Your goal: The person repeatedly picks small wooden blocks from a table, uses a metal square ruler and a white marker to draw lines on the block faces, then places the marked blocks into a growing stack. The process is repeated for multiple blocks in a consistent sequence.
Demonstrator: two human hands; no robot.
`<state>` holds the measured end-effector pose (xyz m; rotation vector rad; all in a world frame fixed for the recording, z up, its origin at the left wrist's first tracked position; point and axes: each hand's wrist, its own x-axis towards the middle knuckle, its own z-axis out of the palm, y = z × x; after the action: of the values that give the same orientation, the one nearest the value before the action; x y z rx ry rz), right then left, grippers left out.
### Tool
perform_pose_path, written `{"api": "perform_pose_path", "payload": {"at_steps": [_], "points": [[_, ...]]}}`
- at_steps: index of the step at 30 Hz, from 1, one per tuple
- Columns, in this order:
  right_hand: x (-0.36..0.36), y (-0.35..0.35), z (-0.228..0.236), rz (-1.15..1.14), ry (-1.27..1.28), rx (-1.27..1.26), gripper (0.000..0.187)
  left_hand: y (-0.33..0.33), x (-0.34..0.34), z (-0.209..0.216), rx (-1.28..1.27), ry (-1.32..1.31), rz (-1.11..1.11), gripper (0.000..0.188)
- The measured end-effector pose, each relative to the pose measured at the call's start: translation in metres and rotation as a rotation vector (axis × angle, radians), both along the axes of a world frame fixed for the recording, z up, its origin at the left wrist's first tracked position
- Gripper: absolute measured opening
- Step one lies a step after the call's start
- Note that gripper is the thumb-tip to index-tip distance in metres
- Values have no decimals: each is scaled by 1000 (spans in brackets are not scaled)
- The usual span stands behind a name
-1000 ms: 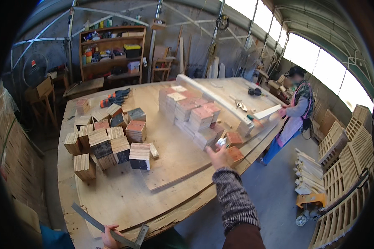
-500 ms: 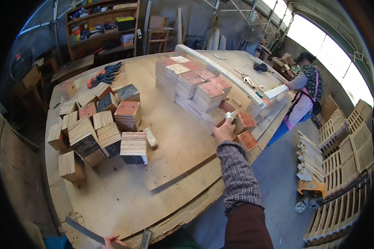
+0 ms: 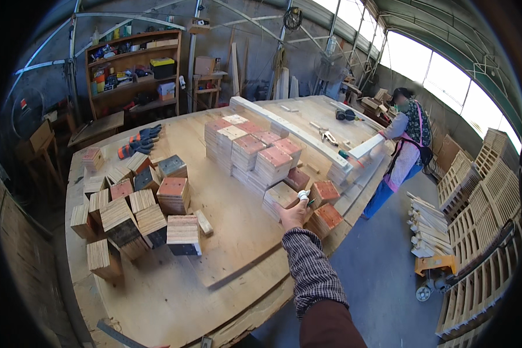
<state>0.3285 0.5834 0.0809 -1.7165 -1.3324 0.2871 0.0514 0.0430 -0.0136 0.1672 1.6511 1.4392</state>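
Beside the right hand [image 3: 294, 217], thumb spread, sits a plywood block [image 3: 281, 195]; the hands' hold I cannot tell.

Site: woodworking workshop, shed-type. Evidence: broad wooden bench [image 3: 238, 243] mid-frame, loaded with layered wood blocks [image 3: 117, 216]; shelf unit [image 3: 179, 58] of mixed supplies, upper left; metal-framed roof [image 3: 446, 36], upper right; slatted wooden pallets [image 3: 475, 185], right edge; 1 co-worker [image 3: 410, 124] at bench, right of centre.
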Motion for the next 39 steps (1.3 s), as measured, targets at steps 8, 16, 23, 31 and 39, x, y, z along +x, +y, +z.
{"api": "perform_pose_path", "payload": {"at_steps": [8, 16, 23, 31, 39], "points": [[15, -137, 0, 285, 332, 103, 94, 3, -1, 8, 151, -93, -35, 56], [-66, -313, -16, 634, 556, -120, 85, -5, 10, 18, 417, 42, 1, 51], [-165, -419, -29, 679, 181, 81, 99, -66, 39, 52, 518, 279, -119, 51], [-144, -432, -35, 752, 125, 118, 92, -103, 24, 46, 507, 309, -86, 51], [-69, -454, -25, 1027, 852, -152, 42, -43, 27, 84, 726, -204, 196, 48]]}}
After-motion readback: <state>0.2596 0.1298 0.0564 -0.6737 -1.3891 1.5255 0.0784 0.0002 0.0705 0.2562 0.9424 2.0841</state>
